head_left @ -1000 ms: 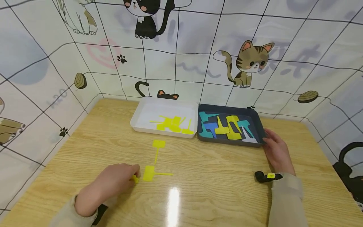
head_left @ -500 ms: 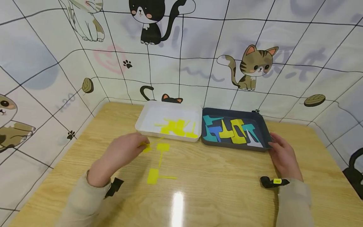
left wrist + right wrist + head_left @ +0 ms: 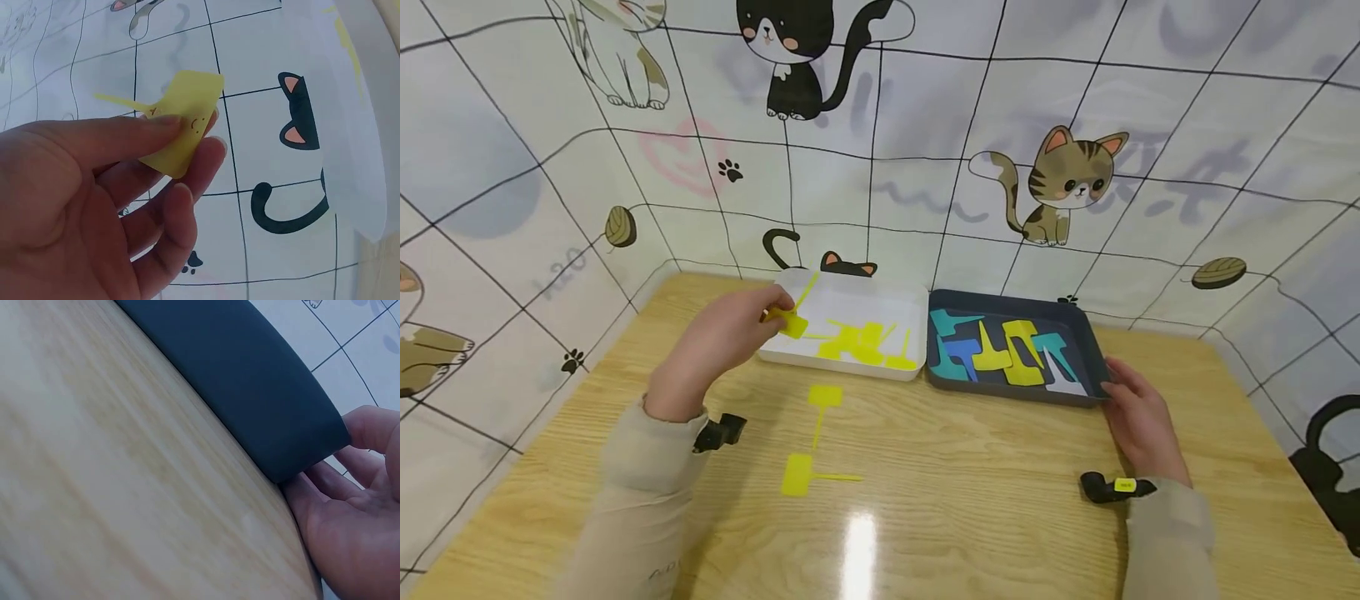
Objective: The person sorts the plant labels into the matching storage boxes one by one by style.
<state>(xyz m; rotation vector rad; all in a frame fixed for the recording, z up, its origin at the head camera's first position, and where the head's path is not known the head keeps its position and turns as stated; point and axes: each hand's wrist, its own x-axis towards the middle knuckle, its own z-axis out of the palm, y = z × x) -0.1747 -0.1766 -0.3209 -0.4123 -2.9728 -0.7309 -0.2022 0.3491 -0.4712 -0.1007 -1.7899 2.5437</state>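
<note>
My left hand (image 3: 722,337) pinches a yellow T-shaped plant label (image 3: 190,119) between thumb and fingers, above the left part of the white tray (image 3: 868,292). In the left wrist view the label has small dark marks, partly covered by the thumb. Several yellow labels (image 3: 853,343) lie in a heap in that tray. Two more, a nearer yellow label (image 3: 797,475) and a farther yellow label (image 3: 825,396), lie on the table. My right hand (image 3: 1145,421) holds the right front corner of the dark grey tray (image 3: 250,394); some of its fingers are hidden behind the wall.
Inside the dark tray are several labels: teal (image 3: 947,321), blue (image 3: 961,354), yellow (image 3: 1022,367) and white (image 3: 1063,379). Both trays stand side by side at the back of the wooden table (image 3: 955,492), near a cat-patterned cloth wall (image 3: 917,108).
My left hand has lifted the yellow label from the table's left side and carried it forward over the white tray. The right hand has stayed at the dark tray's corner.
</note>
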